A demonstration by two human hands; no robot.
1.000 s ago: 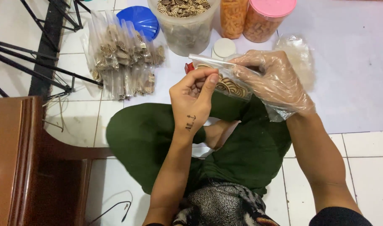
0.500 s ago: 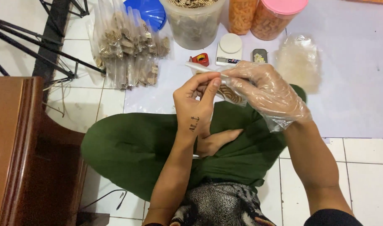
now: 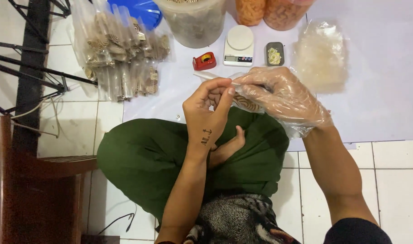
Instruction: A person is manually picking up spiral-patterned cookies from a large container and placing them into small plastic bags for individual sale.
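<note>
A small clear bag of swirled cookies (image 3: pixel 245 100) hung above the person's lap, its top strip pinched in the grip of the bare left hand (image 3: pixel 208 110) and the gloved right hand (image 3: pixel 279 97). Beyond it on the floor sat a white scale (image 3: pixel 239 45) and a red tape dispenser (image 3: pixel 204 61).

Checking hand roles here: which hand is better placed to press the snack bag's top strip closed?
Probably the left hand: its bare thumb and forefinger already pinch the small clear bag at its top strip, while the gloved right hand steadies it.
</note>
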